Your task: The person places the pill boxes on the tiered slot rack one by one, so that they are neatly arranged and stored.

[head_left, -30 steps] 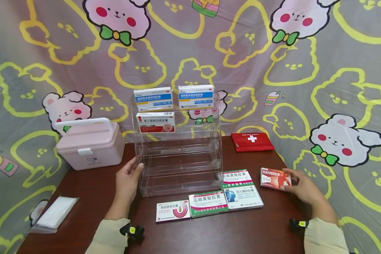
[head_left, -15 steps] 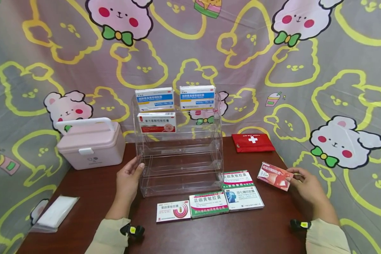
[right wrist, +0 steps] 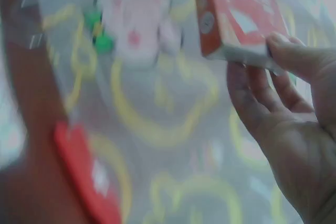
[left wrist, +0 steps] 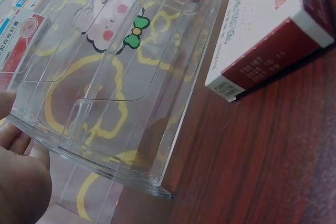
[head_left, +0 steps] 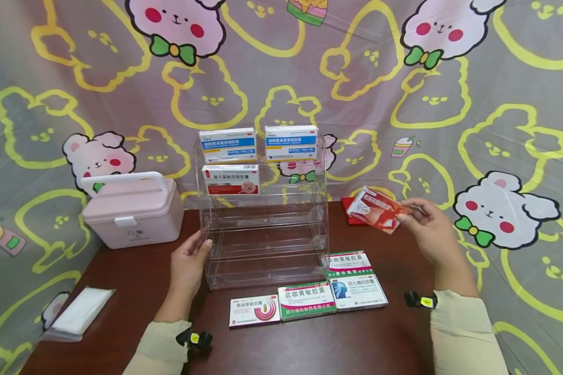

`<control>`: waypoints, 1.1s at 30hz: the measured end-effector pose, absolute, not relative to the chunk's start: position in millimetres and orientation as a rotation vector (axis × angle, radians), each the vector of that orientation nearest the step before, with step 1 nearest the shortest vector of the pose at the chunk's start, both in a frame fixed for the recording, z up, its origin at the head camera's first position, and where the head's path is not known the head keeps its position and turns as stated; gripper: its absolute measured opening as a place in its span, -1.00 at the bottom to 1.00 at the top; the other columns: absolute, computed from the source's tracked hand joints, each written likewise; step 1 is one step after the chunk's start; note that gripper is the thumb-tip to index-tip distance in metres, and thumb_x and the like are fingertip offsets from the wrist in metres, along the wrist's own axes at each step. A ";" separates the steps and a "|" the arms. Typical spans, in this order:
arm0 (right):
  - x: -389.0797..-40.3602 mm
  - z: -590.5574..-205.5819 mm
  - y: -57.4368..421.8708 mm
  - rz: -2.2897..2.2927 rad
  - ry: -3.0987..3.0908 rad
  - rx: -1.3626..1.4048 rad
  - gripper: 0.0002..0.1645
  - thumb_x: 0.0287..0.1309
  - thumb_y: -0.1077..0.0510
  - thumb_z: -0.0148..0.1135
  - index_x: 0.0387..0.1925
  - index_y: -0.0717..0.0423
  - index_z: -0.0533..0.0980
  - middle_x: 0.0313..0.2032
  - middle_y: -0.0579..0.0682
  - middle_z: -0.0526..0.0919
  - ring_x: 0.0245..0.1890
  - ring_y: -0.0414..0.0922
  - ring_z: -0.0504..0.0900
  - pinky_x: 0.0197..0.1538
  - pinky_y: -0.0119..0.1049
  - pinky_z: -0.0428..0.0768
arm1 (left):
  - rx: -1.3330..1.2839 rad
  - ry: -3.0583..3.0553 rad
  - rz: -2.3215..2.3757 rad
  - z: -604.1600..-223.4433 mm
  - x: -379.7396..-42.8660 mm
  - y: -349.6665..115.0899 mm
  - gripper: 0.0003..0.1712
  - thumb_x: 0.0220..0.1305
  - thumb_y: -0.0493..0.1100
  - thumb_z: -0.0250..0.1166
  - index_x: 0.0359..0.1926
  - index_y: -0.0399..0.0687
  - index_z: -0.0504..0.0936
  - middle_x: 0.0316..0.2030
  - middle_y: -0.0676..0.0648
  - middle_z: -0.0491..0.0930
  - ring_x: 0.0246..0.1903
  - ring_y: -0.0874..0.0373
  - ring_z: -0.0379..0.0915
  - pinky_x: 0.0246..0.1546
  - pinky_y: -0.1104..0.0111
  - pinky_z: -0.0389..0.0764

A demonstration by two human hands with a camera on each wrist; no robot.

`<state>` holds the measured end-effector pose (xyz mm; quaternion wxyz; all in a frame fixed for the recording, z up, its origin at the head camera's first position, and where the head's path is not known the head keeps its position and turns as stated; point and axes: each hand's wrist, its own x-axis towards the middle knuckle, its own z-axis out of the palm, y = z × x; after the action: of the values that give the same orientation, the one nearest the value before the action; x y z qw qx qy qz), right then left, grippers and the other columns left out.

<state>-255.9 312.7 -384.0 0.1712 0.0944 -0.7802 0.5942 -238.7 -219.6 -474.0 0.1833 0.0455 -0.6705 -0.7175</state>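
My right hand (head_left: 433, 232) pinches a red medicine box (head_left: 377, 209) by its right end, thumb on the front face and fingers behind. The box is up in the air, tilted, and overlaps the red first aid pouch (head_left: 350, 211) in the head view. The right wrist view, blurred, has the same box (right wrist: 244, 11) at the fingertips. My left hand (head_left: 188, 260) holds the left side panel of a clear tiered display rack (head_left: 262, 242). Two blue-and-white boxes (head_left: 291, 144) stand on its top tier, and a red-and-white box (head_left: 231, 180) sits below the left one.
In front of the rack lie a pink-and-white box (head_left: 254, 311), a green-and-white box (head_left: 306, 300), a box with a blue head picture (head_left: 358, 291) and another green-edged box (head_left: 350, 264). A pink carry case (head_left: 133, 213) and a white packet (head_left: 82, 312) are on the left.
My right hand has lifted the red medicine box off the table's right side and carried it up and leftward. The left hand stays at the rack.
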 end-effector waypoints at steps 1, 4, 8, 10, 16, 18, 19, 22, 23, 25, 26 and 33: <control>-261.4 -373.4 299.3 1.705 -2.162 0.352 -0.60 0.29 0.31 0.33 0.14 0.20 0.52 0.02 -0.11 0.61 -0.06 -0.27 0.64 -0.06 -0.58 0.69 | 0.128 -1.888 -2.026 -474.1 -238.7 -219.7 -0.43 0.40 -0.32 0.29 0.38 -0.35 0.43 0.35 -0.23 0.48 0.39 -0.08 0.37 0.17 0.66 0.50; -276.8 -343.9 258.8 1.744 -2.045 0.543 -0.63 0.24 0.41 0.32 0.09 0.29 0.53 0.04 -0.02 0.60 -0.02 -0.19 0.63 -0.05 -0.53 0.71 | 0.139 -1.891 -2.022 -475.0 -239.2 -219.5 -0.44 0.41 -0.31 0.29 0.38 -0.35 0.44 0.35 -0.23 0.48 0.38 -0.06 0.38 0.16 0.66 0.51; -296.6 -315.1 209.9 1.736 -1.964 0.707 -0.65 0.20 0.44 0.34 0.03 0.38 0.53 0.02 0.01 0.60 -0.02 -0.13 0.64 -0.06 -0.47 0.73 | 0.158 -1.890 -2.023 -477.5 -240.0 -219.6 -0.44 0.40 -0.30 0.31 0.37 -0.33 0.46 0.35 -0.24 0.48 0.35 0.04 0.43 0.16 0.65 0.52; -306.0 -306.5 190.1 1.735 -1.950 0.742 -0.66 0.20 0.45 0.34 0.01 0.40 0.53 0.03 0.00 0.58 0.00 -0.13 0.65 -0.05 -0.44 0.74 | 0.162 -1.886 -2.026 -478.6 -240.1 -219.9 -0.44 0.39 -0.29 0.31 0.37 -0.33 0.46 0.34 -0.25 0.49 0.33 0.09 0.45 0.17 0.64 0.52; -329.8 -295.3 151.4 1.661 -2.023 0.702 -0.70 0.22 0.40 0.36 -0.01 0.28 0.59 0.05 0.03 0.55 0.00 -0.16 0.63 -0.10 -0.50 0.70 | 0.166 -1.901 -2.016 -479.5 -240.0 -219.8 -0.43 0.39 -0.27 0.33 0.37 -0.33 0.46 0.34 -0.27 0.48 0.29 0.18 0.49 0.14 0.66 0.53; -336.4 -293.9 143.2 1.595 -2.045 0.697 -0.71 0.21 0.38 0.38 -0.03 0.24 0.62 0.04 0.07 0.56 -0.02 -0.15 0.62 -0.15 -0.52 0.67 | 0.169 -1.897 -2.017 -479.1 -240.2 -219.3 -0.43 0.39 -0.27 0.33 0.37 -0.33 0.46 0.34 -0.27 0.48 0.26 0.24 0.51 0.14 0.66 0.53; -339.5 -293.4 139.6 1.564 -2.048 0.708 -0.72 0.20 0.38 0.39 -0.04 0.24 0.62 0.04 0.09 0.56 -0.02 -0.13 0.62 -0.16 -0.52 0.66 | 0.169 -1.892 -2.019 -479.1 -240.5 -219.2 -0.43 0.39 -0.28 0.33 0.36 -0.33 0.46 0.34 -0.27 0.48 0.25 0.27 0.51 0.14 0.65 0.53; -345.2 -292.3 131.3 1.465 -2.060 0.733 -0.74 0.18 0.38 0.41 -0.08 0.22 0.65 0.01 0.11 0.58 -0.03 -0.13 0.61 -0.10 -0.50 0.68 | 0.170 -1.876 -2.030 -478.7 -240.6 -218.9 -0.44 0.38 -0.30 0.33 0.36 -0.33 0.47 0.34 -0.24 0.49 0.22 0.32 0.52 0.15 0.64 0.53; -346.9 -292.1 129.4 1.436 -2.062 0.744 -0.76 0.18 0.38 0.41 -0.09 0.21 0.66 -0.01 0.10 0.59 -0.04 -0.13 0.59 -0.06 -0.46 0.71 | 0.168 -1.874 -2.033 -478.4 -240.5 -218.9 -0.44 0.38 -0.30 0.33 0.36 -0.33 0.47 0.34 -0.24 0.49 0.22 0.32 0.52 0.15 0.64 0.53; -349.1 -292.3 126.6 1.352 -2.077 0.754 -0.79 0.19 0.36 0.40 -0.12 0.16 0.68 -0.03 0.06 0.61 -0.02 -0.15 0.57 0.00 -0.36 0.74 | 0.165 -1.874 -2.034 -477.7 -239.9 -219.1 -0.44 0.38 -0.31 0.32 0.36 -0.33 0.47 0.34 -0.23 0.50 0.22 0.32 0.52 0.15 0.65 0.53; -349.9 -292.4 125.7 1.302 -2.084 0.756 -0.80 0.20 0.36 0.40 -0.14 0.13 0.69 -0.04 0.04 0.63 -0.01 -0.14 0.57 0.03 -0.31 0.75 | 0.164 -1.876 -2.033 -477.1 -239.6 -219.1 -0.44 0.39 -0.30 0.32 0.36 -0.32 0.47 0.34 -0.22 0.50 0.22 0.33 0.52 0.15 0.65 0.53; -354.1 -296.7 121.8 1.078 -2.073 0.801 -0.79 0.19 0.42 0.37 -0.19 0.14 0.73 -0.07 0.03 0.71 0.04 -0.07 0.65 0.02 -0.23 0.76 | 0.164 -1.879 -2.027 -474.1 -238.0 -219.0 -0.45 0.38 -0.30 0.33 0.35 -0.31 0.49 0.33 -0.23 0.51 0.22 0.31 0.52 0.14 0.66 0.53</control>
<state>-354.1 121.8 -296.7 0.3293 0.3062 -0.7924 0.4121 -238.0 -219.0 -474.1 0.1851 0.0583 -0.6669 -0.7194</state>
